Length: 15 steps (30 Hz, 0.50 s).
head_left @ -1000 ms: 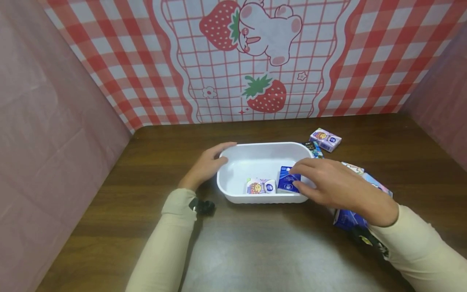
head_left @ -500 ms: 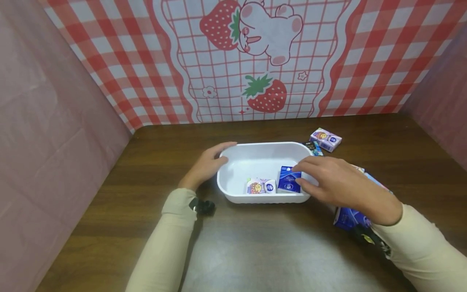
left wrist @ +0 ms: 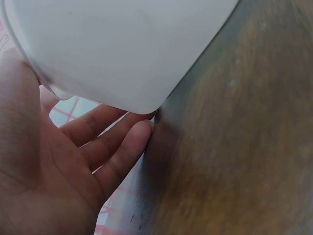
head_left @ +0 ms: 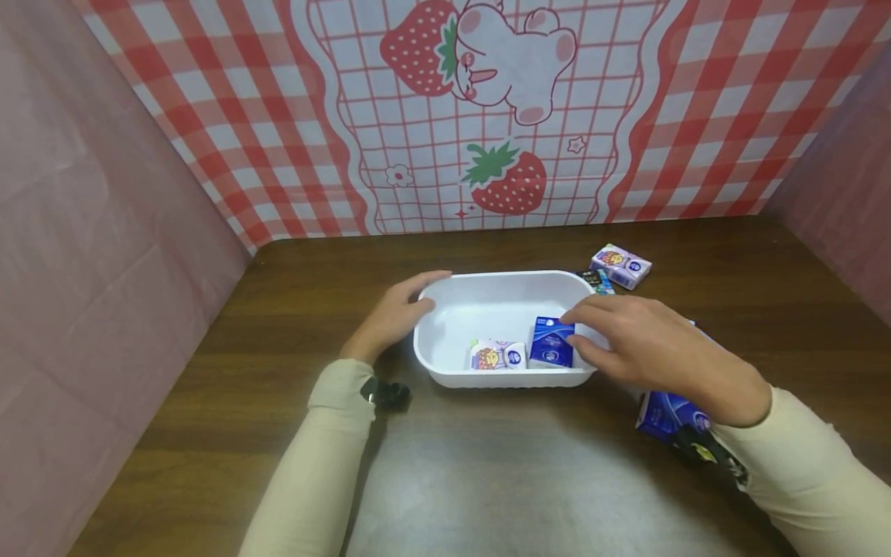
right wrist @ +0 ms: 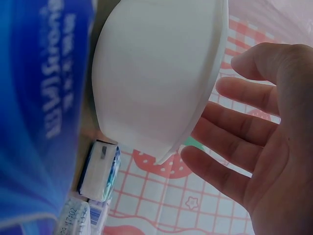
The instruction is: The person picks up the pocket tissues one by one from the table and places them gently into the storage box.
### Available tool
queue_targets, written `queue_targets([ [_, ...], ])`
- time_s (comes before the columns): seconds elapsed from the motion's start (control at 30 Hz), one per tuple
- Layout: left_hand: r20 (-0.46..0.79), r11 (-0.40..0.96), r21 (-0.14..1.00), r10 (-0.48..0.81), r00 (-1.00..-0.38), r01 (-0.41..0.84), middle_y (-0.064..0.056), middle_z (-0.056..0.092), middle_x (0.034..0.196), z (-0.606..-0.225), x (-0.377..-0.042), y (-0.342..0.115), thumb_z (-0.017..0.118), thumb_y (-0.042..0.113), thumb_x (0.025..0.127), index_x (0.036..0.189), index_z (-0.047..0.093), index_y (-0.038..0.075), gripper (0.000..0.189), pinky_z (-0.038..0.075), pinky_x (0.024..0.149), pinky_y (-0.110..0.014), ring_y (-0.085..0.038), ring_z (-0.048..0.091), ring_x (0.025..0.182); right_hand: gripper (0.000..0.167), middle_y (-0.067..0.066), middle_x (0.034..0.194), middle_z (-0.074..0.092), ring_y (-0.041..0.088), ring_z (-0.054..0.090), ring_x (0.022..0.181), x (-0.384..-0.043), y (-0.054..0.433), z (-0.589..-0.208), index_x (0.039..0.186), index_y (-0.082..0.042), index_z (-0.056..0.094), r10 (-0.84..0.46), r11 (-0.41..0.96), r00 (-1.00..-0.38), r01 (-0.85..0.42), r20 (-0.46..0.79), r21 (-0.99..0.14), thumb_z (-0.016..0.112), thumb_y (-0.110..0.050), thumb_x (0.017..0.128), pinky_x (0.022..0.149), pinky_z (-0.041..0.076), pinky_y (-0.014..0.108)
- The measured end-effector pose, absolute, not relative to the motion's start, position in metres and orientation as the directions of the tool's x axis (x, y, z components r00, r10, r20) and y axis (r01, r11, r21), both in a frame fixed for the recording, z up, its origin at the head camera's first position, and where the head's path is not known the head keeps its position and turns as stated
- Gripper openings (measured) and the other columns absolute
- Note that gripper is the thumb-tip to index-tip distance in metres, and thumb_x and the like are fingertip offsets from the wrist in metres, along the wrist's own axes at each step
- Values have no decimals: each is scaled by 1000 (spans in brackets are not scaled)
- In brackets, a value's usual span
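A white oval plastic basin [head_left: 501, 378] stands on the wooden table. My left hand [head_left: 393, 309] grips its left end, thumb over the rim and the other fingers around the outside, as the left wrist view shows. Inside lie a small dark blue tissue pack [head_left: 550, 344] at the right and a white-and-lilac tissue pack [head_left: 496, 356] with a cartoon print beside it. Over the basin's right rim hovers my right hand [head_left: 640, 340], its fingers loosely bent and holding nothing. Its fingertips are right at the blue pack's edge in the head view.
Right of the basin lie a lilac tissue pack [head_left: 622, 267], a dark patterned pack [head_left: 602, 281] and a larger blue pack [head_left: 664, 414], partly under my right forearm. A checked strawberry cloth [head_left: 487, 193] hangs behind the table, with pink cloth at both sides.
My right hand has drawn back slightly to the right, away from the blue tissue pack, which stays in the basin. The left hand and basin have not moved.
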<state>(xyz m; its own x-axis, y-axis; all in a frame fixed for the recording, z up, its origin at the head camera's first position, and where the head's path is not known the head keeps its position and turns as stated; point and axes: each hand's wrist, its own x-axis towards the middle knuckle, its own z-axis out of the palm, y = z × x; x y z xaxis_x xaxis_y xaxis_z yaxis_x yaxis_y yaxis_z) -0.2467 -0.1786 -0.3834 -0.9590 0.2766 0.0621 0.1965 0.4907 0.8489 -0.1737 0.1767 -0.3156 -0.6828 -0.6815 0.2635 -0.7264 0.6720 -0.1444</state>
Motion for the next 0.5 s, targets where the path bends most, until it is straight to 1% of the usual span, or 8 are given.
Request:
queue_targets([
  [0.27, 56, 501, 844, 274, -960, 192, 11, 54, 144, -383, -246, -178, 58, 22, 99, 141, 57, 36, 44, 39, 111, -47, -15, 47, 135, 31, 5, 114, 70, 27, 68, 105, -174, 178, -314, 118, -10, 72, -672, 685, -696, -714, 254, -145, 74, -24, 90, 83, 58, 49],
  [0.5, 61, 504, 840, 277, -959, 200, 10, 53, 145, -384, -247, -178, 58, 22, 99, 142, 57, 36, 44, 38, 111, -47, -15, 46, 136, 32, 5, 113, 71, 25, 69, 102, -175, 181, -313, 117, -10, 73, -659, 698, -701, -705, 273, -126, 75, -22, 88, 82, 58, 48],
])
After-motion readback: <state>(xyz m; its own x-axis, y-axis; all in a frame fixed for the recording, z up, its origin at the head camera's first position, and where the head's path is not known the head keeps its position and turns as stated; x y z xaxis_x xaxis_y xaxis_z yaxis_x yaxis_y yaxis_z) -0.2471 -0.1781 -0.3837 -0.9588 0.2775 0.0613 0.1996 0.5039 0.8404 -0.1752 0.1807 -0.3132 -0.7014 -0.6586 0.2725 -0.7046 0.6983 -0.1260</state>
